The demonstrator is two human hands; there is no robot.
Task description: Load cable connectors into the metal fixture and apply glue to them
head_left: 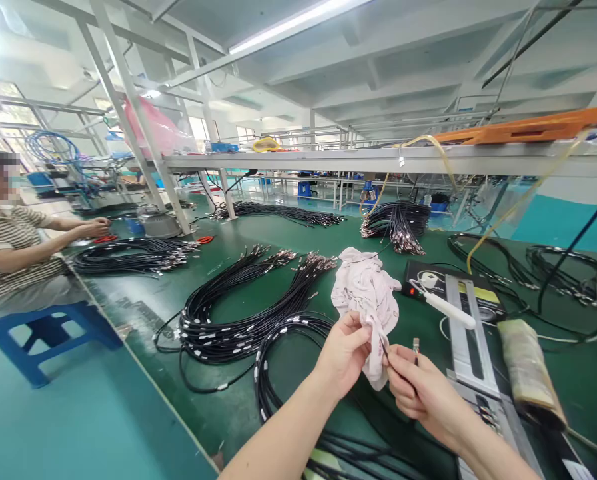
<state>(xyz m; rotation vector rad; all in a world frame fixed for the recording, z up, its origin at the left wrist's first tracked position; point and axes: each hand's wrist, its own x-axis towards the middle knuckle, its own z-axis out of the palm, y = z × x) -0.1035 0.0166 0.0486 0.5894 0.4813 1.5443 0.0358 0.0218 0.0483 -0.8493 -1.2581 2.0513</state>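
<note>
My left hand (342, 352) pinches a lower corner of a crumpled pinkish-white cloth (366, 293) that lies on the green bench (143, 293). My right hand (412, 390) is closed around a thin black cable whose small metal end (416, 346) sticks up beside the cloth. The two hands meet at the cloth's hanging edge. Coiled bundles of black cables (238, 320) lie just left of my hands, and more cable runs under my forearms.
A white-handled tool (448, 308) rests on a black box, beside a metal rail (471, 347) and a paper-wrapped roll (528, 367). More cable bundles (398, 223) lie farther back. Another person in a striped shirt (8, 253) sits at far left on a blue stool (48, 333).
</note>
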